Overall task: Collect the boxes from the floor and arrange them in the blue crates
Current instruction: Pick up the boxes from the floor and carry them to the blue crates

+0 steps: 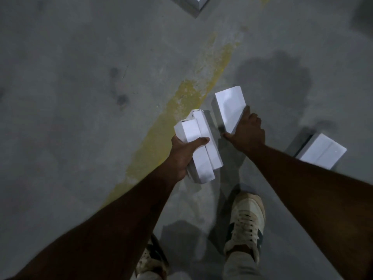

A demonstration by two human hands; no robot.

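Observation:
My left hand (182, 153) grips a bundle of white boxes (201, 144) held together above the grey floor, thumb across their top face. Just to the right, my right hand (248, 132) holds one more white box (230, 109) by its near end, fingers over the top edge and thumb on the lower side. Another white box (321, 151) lies on the floor to the right of my right forearm. A further white box (194, 4) lies at the top edge of the view, partly cut off. No blue crate is in view.
The floor is bare grey concrete with a worn yellow painted stripe (181, 106) running diagonally from lower left to upper right. A dark stain (276, 75) spreads right of the stripe. My two feet in pale sneakers (245, 221) stand at the bottom.

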